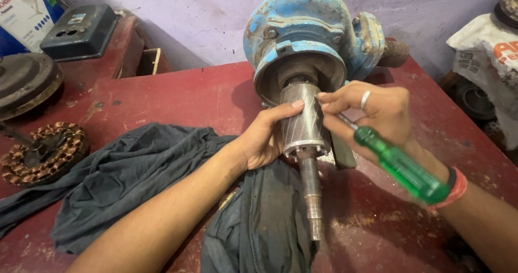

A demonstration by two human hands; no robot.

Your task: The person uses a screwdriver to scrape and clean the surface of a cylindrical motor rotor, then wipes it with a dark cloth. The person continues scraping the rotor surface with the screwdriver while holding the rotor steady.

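Both hands work at a grey rotor (pixel 305 116) that sticks out of a blue pump housing (pixel 302 30) on the red table (pixel 189 95). Left hand (pixel 264 138) wraps its side — fingers clamped. Right hand (pixel 372 111) pinches a green-handled screwdriver (pixel 402 168), tip seemingly on the rotor — partly hidden.

A motor repair workshop; a worn red bench (pixel 178 97) carries a blue pump housing (pixel 310 27) at the far side, a copper winding (pixel 46 151) left, a greasy rag (pixel 135 181) near; purple wall (pixel 205 8) behind.
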